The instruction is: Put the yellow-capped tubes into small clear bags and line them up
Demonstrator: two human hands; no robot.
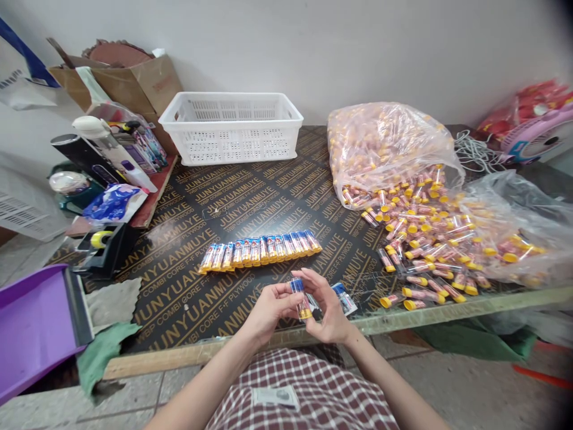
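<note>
On my feed the left hand (267, 312) is closed in a pinch, its thumb and fingers holding a small tube (299, 297) upright with a slight lean, blue end up and yellow end down, just above the near edge of the table (197, 310). The right hand (329, 307) curls around the other side of that tube, thumb low and fingers high; I cannot tell whether it grips the tube too (something pale shows by its palm, too hidden for me to name). Just beyond the right hand, a printed packet (344, 298) lies on the table. Below the hands I see a checked apron (295, 370). Farther out, in front of the hands, a row of tubes (259, 251) lies side by side, blue ends away from me and yellow ends toward me. To the right spreads a loose pile of yellow-capped tubes (430, 239), spilling from a big clear bag (385, 143). At the back, against the wall, I have a white basket (237, 140); to the left, a tape dispenser (102, 254), a cardboard box (156, 83) and, near the table's left edge, a purple dustpan (38, 322). A pink fan (537, 140) sits at the far right beside a tangled white cord (477, 149).
</note>
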